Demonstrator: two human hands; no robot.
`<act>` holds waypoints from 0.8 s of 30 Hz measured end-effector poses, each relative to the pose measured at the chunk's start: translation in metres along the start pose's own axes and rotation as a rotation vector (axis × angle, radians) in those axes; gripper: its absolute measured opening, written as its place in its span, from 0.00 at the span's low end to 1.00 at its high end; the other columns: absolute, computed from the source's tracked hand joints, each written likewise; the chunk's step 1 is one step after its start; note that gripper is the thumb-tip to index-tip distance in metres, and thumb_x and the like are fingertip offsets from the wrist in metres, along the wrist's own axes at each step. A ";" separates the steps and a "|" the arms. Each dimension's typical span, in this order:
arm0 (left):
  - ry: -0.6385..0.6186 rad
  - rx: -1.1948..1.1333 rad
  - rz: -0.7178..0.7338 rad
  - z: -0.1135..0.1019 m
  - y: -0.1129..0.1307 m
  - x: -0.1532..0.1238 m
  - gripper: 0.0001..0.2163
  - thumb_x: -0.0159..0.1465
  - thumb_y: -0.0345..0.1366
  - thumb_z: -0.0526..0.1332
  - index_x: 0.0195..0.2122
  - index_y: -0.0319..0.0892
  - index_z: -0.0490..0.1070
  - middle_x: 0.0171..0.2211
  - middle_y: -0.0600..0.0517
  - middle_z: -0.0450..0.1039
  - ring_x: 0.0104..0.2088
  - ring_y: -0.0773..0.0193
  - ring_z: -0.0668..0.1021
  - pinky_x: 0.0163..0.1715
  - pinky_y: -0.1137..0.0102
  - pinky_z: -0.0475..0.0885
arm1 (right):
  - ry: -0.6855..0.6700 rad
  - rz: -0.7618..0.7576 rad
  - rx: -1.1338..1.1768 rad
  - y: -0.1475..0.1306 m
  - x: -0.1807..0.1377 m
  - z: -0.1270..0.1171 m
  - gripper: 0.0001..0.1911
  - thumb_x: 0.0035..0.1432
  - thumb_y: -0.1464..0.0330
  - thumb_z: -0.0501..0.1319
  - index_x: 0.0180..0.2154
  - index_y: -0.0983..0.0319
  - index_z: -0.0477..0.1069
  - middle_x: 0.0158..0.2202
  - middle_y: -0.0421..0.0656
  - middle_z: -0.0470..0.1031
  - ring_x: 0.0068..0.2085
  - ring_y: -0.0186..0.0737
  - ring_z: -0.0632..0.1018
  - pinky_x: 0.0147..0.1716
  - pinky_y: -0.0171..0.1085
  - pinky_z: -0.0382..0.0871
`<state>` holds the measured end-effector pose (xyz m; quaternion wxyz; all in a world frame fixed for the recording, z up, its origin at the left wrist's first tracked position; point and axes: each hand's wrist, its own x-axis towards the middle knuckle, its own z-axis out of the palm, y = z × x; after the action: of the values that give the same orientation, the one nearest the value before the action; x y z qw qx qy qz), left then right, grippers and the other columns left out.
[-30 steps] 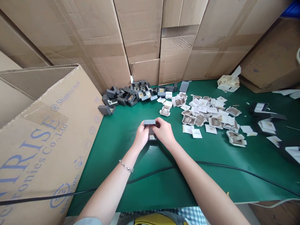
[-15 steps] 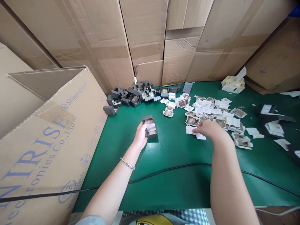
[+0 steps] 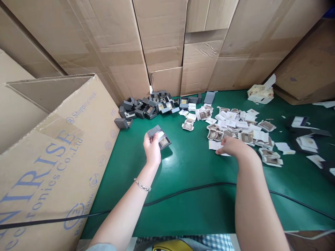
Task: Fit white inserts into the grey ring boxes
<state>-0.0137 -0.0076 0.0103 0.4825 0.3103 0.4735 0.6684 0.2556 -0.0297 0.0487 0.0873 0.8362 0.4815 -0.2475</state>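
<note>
The two hands are well apart over the green surface [image 3: 183, 167]. The left hand [image 3: 152, 150] is clamped on a small dark box [image 3: 164, 143], lid open and tilted, left of the surface's middle, with its thumb over the lid side. The right hand [image 3: 234, 145] reaches down to white cards [image 3: 214, 145] right of the middle; whether its fingertips grip one, I cannot tell. Just beyond it, white paper and brown trays [image 3: 214, 134] lie heaped toward the back edge. More dark boxes [image 3: 141, 108] are piled near the back left corner, beside a printed carton [image 3: 65, 146] along the left edge. A tissue pack [image 3: 259, 94] sits near the back right corner, and a black cable [image 3: 188, 189] crosses nearer the front edge.
</note>
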 end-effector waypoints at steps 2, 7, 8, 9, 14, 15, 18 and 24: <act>0.032 -0.071 -0.065 0.001 0.000 0.001 0.11 0.55 0.39 0.62 0.39 0.42 0.68 0.35 0.51 0.71 0.34 0.66 0.76 0.33 0.71 0.73 | 0.019 -0.004 0.017 0.004 0.001 0.000 0.17 0.43 0.63 0.66 0.34 0.61 0.65 0.38 0.49 0.73 0.40 0.52 0.74 0.31 0.42 0.68; 0.095 -0.160 -0.224 0.002 0.001 0.003 0.09 0.57 0.35 0.62 0.39 0.42 0.67 0.33 0.51 0.73 0.30 0.66 0.77 0.30 0.71 0.73 | 0.037 -0.024 0.023 0.006 -0.008 -0.006 0.16 0.40 0.70 0.66 0.35 0.61 0.68 0.37 0.49 0.73 0.37 0.48 0.75 0.29 0.39 0.67; 0.109 -0.168 -0.250 0.002 0.002 0.003 0.09 0.58 0.34 0.61 0.39 0.42 0.67 0.33 0.50 0.73 0.30 0.67 0.77 0.30 0.72 0.73 | 0.032 -0.017 0.017 0.005 -0.010 -0.007 0.16 0.40 0.71 0.65 0.36 0.61 0.68 0.36 0.49 0.73 0.36 0.48 0.75 0.29 0.39 0.67; 0.126 -0.177 -0.270 0.002 0.002 0.004 0.08 0.59 0.34 0.60 0.40 0.42 0.67 0.33 0.50 0.73 0.30 0.67 0.77 0.30 0.73 0.73 | 0.029 -0.012 0.012 0.004 -0.012 -0.009 0.17 0.40 0.71 0.65 0.36 0.61 0.68 0.36 0.49 0.73 0.36 0.48 0.75 0.28 0.38 0.67; 0.180 -0.215 -0.301 0.000 0.002 0.006 0.08 0.62 0.33 0.56 0.42 0.43 0.66 0.37 0.50 0.74 0.33 0.68 0.77 0.32 0.73 0.73 | 0.038 -0.012 0.001 0.003 -0.013 -0.011 0.16 0.38 0.71 0.67 0.33 0.61 0.66 0.33 0.46 0.73 0.33 0.46 0.75 0.25 0.36 0.65; 0.179 -0.213 -0.308 0.000 0.001 0.007 0.08 0.62 0.33 0.56 0.42 0.43 0.66 0.38 0.50 0.73 0.34 0.67 0.77 0.33 0.72 0.74 | 0.044 -0.015 -0.004 0.004 -0.013 -0.011 0.15 0.38 0.71 0.67 0.31 0.61 0.66 0.32 0.46 0.72 0.33 0.45 0.75 0.25 0.36 0.65; 0.175 -0.208 -0.327 0.000 0.001 0.006 0.07 0.62 0.33 0.56 0.42 0.44 0.66 0.39 0.49 0.73 0.37 0.65 0.77 0.36 0.69 0.74 | 0.036 -0.032 0.002 0.003 -0.014 -0.013 0.10 0.40 0.71 0.66 0.23 0.61 0.64 0.28 0.45 0.72 0.30 0.43 0.74 0.23 0.36 0.64; 0.102 -0.257 -0.329 0.001 0.002 0.003 0.07 0.64 0.33 0.52 0.40 0.42 0.67 0.39 0.47 0.73 0.41 0.62 0.77 0.41 0.65 0.71 | 0.053 -0.172 0.169 0.001 -0.027 -0.018 0.10 0.45 0.64 0.64 0.21 0.60 0.64 0.23 0.40 0.69 0.25 0.38 0.69 0.21 0.33 0.57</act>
<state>-0.0144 -0.0049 0.0126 0.5961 0.1306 0.4523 0.6504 0.2514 -0.0439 0.0776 -0.0180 0.8025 0.5310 -0.2717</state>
